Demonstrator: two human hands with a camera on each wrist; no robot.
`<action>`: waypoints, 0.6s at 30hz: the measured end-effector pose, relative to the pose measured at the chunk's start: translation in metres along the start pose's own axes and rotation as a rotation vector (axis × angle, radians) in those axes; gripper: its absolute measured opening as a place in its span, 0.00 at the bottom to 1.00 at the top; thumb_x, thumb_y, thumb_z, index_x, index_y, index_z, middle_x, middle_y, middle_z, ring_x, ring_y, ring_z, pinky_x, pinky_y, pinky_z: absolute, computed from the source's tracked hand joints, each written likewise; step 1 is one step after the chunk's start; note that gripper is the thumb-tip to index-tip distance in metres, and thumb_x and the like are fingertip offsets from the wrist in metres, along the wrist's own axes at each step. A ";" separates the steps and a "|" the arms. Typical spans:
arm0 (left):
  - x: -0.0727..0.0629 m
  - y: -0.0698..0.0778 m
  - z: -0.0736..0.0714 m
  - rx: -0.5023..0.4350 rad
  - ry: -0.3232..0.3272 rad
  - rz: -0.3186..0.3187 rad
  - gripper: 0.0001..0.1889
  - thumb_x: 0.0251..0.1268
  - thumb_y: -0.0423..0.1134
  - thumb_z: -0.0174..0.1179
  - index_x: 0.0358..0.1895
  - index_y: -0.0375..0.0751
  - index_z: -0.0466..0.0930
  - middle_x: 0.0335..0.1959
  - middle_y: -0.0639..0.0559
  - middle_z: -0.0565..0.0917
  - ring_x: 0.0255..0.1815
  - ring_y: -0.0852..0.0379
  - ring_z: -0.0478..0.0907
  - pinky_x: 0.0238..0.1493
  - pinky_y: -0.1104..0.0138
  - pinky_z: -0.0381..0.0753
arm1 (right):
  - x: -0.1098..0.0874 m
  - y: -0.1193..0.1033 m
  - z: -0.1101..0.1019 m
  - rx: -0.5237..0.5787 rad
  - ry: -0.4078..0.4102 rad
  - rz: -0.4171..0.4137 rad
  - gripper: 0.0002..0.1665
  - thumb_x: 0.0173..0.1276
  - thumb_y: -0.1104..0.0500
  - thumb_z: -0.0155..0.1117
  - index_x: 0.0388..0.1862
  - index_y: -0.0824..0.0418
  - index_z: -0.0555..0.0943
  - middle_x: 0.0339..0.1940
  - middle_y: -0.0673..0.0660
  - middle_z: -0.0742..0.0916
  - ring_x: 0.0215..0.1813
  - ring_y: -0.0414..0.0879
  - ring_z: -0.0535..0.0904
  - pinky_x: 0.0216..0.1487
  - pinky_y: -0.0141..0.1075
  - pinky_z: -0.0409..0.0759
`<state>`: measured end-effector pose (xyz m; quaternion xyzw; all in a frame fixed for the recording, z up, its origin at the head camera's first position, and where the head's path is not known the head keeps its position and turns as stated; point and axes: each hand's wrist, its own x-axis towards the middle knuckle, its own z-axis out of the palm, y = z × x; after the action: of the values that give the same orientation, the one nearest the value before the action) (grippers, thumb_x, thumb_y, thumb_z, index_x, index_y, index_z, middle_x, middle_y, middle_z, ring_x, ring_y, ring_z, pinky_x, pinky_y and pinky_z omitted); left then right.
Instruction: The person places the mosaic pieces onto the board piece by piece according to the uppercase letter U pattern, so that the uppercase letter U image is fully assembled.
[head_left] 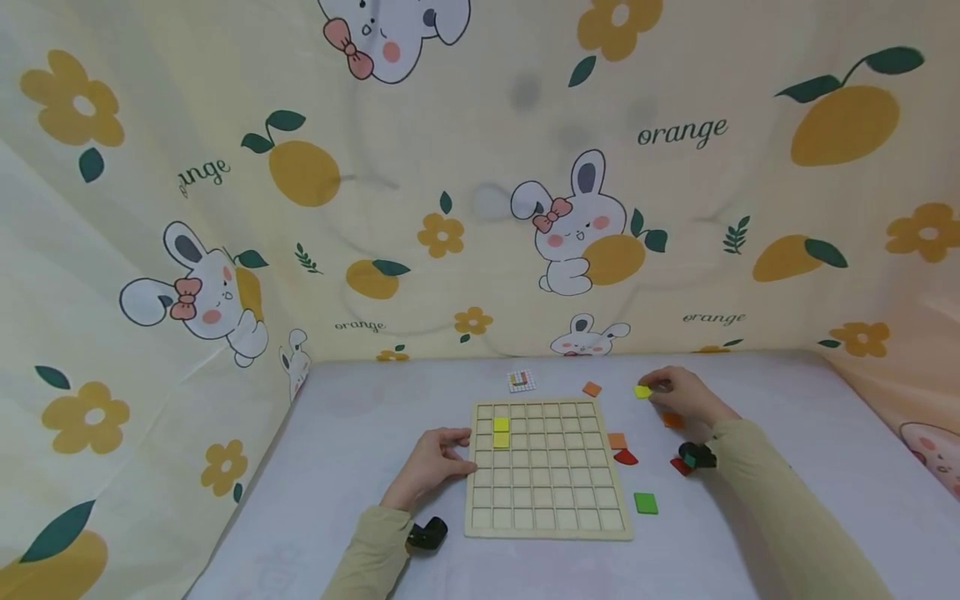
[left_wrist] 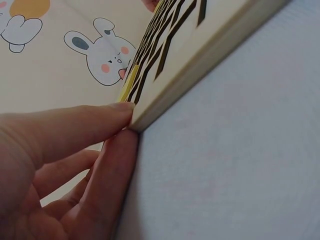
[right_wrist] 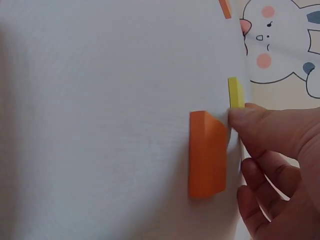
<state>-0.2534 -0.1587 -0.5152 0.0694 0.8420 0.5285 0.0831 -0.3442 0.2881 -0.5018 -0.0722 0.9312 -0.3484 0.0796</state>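
A pale wooden grid board (head_left: 547,475) lies flat, with two yellow square tiles (head_left: 501,432) in its upper left cells. My left hand (head_left: 429,460) is at the board's left edge, thumb and fingertips touching it. Up close in the left wrist view, the fingertips (left_wrist: 117,117) meet the board's rim (left_wrist: 172,102). Beyond the board's upper right corner, my right hand (head_left: 686,392) pinches a yellow tile (head_left: 642,392) between thumb and fingers. The right wrist view shows this yellow tile (right_wrist: 235,92) beside an orange piece (right_wrist: 206,155) on the table.
Right of the board lie orange pieces (head_left: 617,441), a red piece (head_left: 626,457), another red piece (head_left: 681,467) and a green square (head_left: 646,503). Behind the board are a small patterned card (head_left: 521,381) and an orange tile (head_left: 592,389). A printed curtain (head_left: 450,283) borders the white table.
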 end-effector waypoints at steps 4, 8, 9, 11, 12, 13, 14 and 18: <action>0.000 -0.001 0.002 0.004 0.002 -0.004 0.31 0.46 0.28 0.73 0.59 0.33 0.76 0.45 0.47 0.79 0.28 0.57 0.79 0.29 0.67 0.80 | -0.002 0.003 0.001 0.015 0.007 0.027 0.20 0.67 0.61 0.63 0.57 0.67 0.76 0.58 0.68 0.75 0.59 0.64 0.69 0.60 0.58 0.68; -0.001 -0.001 0.002 0.004 0.002 0.001 0.31 0.46 0.28 0.73 0.59 0.32 0.75 0.45 0.47 0.79 0.28 0.57 0.78 0.29 0.68 0.80 | -0.007 -0.002 0.000 0.025 0.029 0.016 0.20 0.67 0.59 0.63 0.56 0.65 0.77 0.58 0.67 0.76 0.58 0.63 0.69 0.57 0.56 0.71; -0.001 -0.001 0.002 0.002 0.002 0.001 0.31 0.46 0.28 0.73 0.59 0.32 0.76 0.45 0.47 0.79 0.28 0.57 0.78 0.28 0.68 0.80 | -0.009 -0.005 -0.001 0.026 0.035 0.005 0.20 0.67 0.59 0.63 0.56 0.65 0.77 0.58 0.67 0.76 0.58 0.63 0.69 0.57 0.56 0.71; -0.001 -0.001 0.001 0.000 0.003 0.004 0.31 0.46 0.28 0.73 0.58 0.32 0.76 0.45 0.46 0.79 0.28 0.57 0.78 0.28 0.68 0.80 | -0.013 -0.013 -0.001 0.033 0.042 -0.027 0.20 0.67 0.58 0.63 0.56 0.63 0.77 0.58 0.66 0.76 0.59 0.62 0.68 0.57 0.58 0.70; -0.001 -0.001 0.001 -0.001 0.003 0.003 0.31 0.46 0.28 0.73 0.58 0.32 0.76 0.46 0.46 0.79 0.29 0.57 0.78 0.29 0.67 0.80 | -0.015 -0.017 -0.001 0.035 0.046 -0.051 0.20 0.67 0.58 0.63 0.56 0.62 0.78 0.57 0.65 0.77 0.59 0.62 0.67 0.57 0.58 0.68; -0.001 -0.001 0.000 -0.004 0.000 0.002 0.31 0.46 0.28 0.73 0.59 0.32 0.76 0.46 0.46 0.79 0.29 0.57 0.79 0.29 0.67 0.80 | -0.017 -0.022 0.000 0.037 0.049 -0.080 0.19 0.66 0.58 0.63 0.55 0.62 0.78 0.57 0.64 0.78 0.59 0.62 0.67 0.58 0.59 0.67; -0.001 -0.001 0.000 -0.005 -0.002 0.006 0.31 0.46 0.28 0.73 0.59 0.32 0.75 0.46 0.46 0.79 0.29 0.57 0.79 0.29 0.67 0.81 | -0.019 -0.027 0.001 0.044 0.049 -0.105 0.19 0.66 0.58 0.64 0.55 0.62 0.79 0.56 0.63 0.79 0.59 0.62 0.67 0.58 0.60 0.65; -0.001 -0.001 -0.001 -0.010 -0.007 0.015 0.31 0.47 0.28 0.72 0.59 0.32 0.75 0.47 0.46 0.78 0.29 0.57 0.79 0.30 0.66 0.81 | -0.025 -0.051 0.008 0.047 0.046 -0.205 0.18 0.64 0.59 0.67 0.52 0.61 0.81 0.51 0.59 0.82 0.58 0.61 0.70 0.59 0.59 0.64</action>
<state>-0.2525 -0.1603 -0.5151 0.0772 0.8386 0.5329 0.0823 -0.3140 0.2498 -0.4720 -0.1571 0.9121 -0.3780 0.0238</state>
